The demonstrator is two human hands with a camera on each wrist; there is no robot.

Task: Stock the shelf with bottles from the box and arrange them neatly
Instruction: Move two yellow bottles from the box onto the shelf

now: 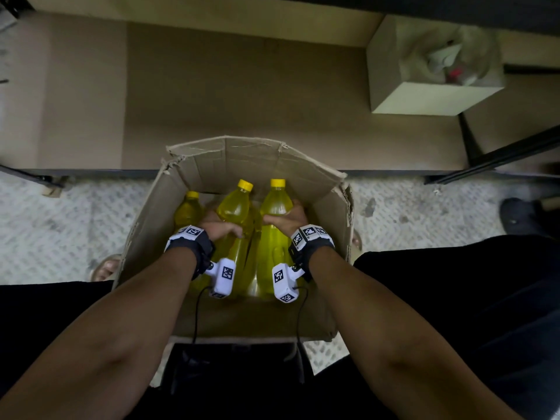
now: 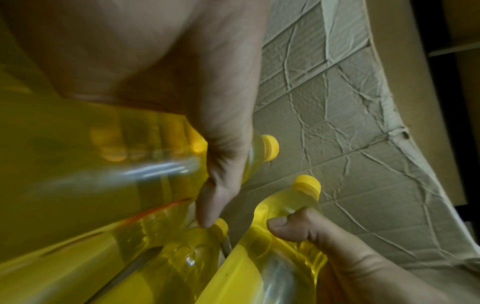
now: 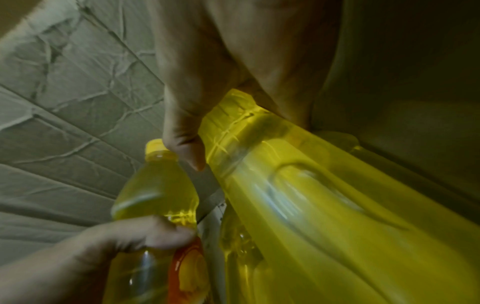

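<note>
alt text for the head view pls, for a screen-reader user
Seen from above, the left hand and right hand each grip a yellow-capped bottle of yellow liquid, left bottle and right bottle, inside an open cardboard box on the floor. A third bottle stands at the box's left; a bare shelf lies beyond.

Both forearms reach fwd and down, roughly parallel, wrists w/ cam straps. L hand (image 1: 218, 228) fingers curled, gripping a bottle (image 1: 235, 207) at its shoulder. R hand (image 1: 287, 219) same, wrapped round second bottle (image 1: 274, 204).
</note>
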